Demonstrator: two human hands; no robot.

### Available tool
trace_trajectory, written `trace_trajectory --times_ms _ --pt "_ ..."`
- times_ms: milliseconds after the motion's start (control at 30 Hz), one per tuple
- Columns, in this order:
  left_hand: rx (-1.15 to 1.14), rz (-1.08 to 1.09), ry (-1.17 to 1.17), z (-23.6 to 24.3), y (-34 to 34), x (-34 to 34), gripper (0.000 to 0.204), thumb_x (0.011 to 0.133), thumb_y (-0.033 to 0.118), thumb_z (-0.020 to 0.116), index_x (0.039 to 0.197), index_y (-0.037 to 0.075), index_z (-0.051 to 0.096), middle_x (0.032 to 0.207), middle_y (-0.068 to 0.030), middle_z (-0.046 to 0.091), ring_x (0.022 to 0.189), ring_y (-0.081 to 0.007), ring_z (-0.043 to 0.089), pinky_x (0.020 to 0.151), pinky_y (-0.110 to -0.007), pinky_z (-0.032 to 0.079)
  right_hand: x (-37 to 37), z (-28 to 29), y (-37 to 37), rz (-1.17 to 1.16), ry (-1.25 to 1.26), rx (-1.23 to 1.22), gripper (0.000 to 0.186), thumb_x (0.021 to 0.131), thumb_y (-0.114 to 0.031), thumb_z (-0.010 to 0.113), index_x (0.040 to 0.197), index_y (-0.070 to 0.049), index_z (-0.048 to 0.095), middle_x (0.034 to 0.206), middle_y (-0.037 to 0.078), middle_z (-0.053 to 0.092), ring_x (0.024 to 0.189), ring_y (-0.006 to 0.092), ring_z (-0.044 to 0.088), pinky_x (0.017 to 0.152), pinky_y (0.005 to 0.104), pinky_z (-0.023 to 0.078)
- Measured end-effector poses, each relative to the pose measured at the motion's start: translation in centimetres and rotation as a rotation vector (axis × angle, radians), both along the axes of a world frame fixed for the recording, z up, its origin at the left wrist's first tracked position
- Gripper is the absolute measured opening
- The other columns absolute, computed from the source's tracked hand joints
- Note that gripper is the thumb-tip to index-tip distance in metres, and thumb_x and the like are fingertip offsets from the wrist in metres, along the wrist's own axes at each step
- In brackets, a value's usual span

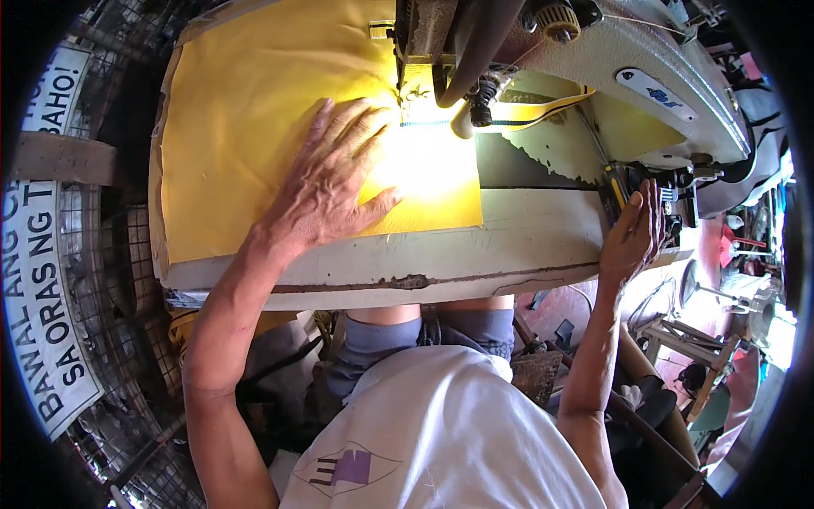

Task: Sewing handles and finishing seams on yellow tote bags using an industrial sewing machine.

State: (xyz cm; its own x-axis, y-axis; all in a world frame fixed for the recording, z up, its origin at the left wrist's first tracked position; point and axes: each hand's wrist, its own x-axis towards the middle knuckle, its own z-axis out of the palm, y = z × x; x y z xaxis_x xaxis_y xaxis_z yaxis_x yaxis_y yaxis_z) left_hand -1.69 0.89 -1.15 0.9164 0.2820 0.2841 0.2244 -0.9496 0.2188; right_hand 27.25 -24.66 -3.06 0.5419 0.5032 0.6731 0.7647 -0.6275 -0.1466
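A sheet of yellow material [225, 161], leather-like, lies on the sewing machine table under a bright lamp glare. My left hand [335, 174] rests flat on it with fingers spread, just left of the needle area, which is partly hidden by the machine's head. Running past the needle to the right is a yellow strap [538, 112] with a dark stripe. At the machine's right end, my right hand [632, 233] has its fingers stretched out against dark parts by the wheel; the exact contact is hard to see. The sewing machine [585, 55] arches over the table.
Beside my right hand lies a yellow-and-black tool [616, 180]. The table's front edge [407, 284] is chipped. Wire mesh with a lettered white sign [59, 254] stands at left. On the right are a fan [691, 284] and a wooden stool [704, 373].
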Motion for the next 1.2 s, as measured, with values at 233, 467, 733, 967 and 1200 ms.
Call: trace_trajectory --times_ms 233,467,733,967,1200 --pt "0.029 0.007 0.02 -0.1 -0.2 -0.2 0.061 0.085 0.039 0.063 0.13 -0.001 0.049 0.135 -0.0165 0.047 0.132 -0.0317 0.038 0.115 -0.053 0.022 -0.3 0.1 0.2 -0.018 -0.022 -0.008 0.032 0.099 -0.019 0.05 0.116 0.003 0.065 0.122 0.017 0.063 0.115 0.0315 0.06 0.099 0.0388 0.044" --pt "0.02 0.018 0.024 0.1 -0.5 -0.3 0.058 0.088 0.041 0.059 0.128 0.001 0.05 0.137 -0.0159 0.046 0.132 -0.0324 0.038 0.115 -0.052 0.022 0.1 0.0 0.1 -0.037 -0.065 -0.045 0.03 0.098 -0.017 0.053 0.116 0.003 0.065 0.122 0.017 0.064 0.114 0.032 0.06 0.098 0.0389 0.044" --pt "0.03 0.003 0.016 -0.1 -0.5 -0.4 0.059 0.089 0.042 0.058 0.129 0.001 0.049 0.137 -0.017 0.046 0.132 -0.0323 0.038 0.115 -0.051 0.022 -5.3 2.1 3.6 0.52 -0.09 0.037 0.048 0.086 -0.006 0.065 0.133 -0.002 0.053 0.138 0.017 0.05 0.132 0.0358 0.042 0.106 0.0443 0.037" --pt "0.04 0.014 0.01 0.2 -0.5 -0.3 0.061 0.086 0.043 0.06 0.128 -0.001 0.051 0.135 -0.0162 0.047 0.133 -0.0323 0.037 0.115 -0.053 0.022 -7.4 2.2 12.9 1.139 0.191 -0.273 0.026 0.084 -0.011 0.067 0.109 -0.007 0.065 0.1 0.013 0.064 0.085 0.0313 0.062 0.074 0.0405 0.05" --pt "0.048 0.01 0.036 0.1 0.7 0.1 0.062 0.085 0.042 0.061 0.129 0.0 0.05 0.136 -0.0157 0.046 0.132 -0.0323 0.038 0.115 -0.053 0.022 -6.6 1.1 14.5 1.117 0.127 -0.361 0.03 0.085 -0.015 0.066 0.114 -0.007 0.065 0.096 0.014 0.066 0.082 0.0298 0.061 0.073 0.0417 0.049"
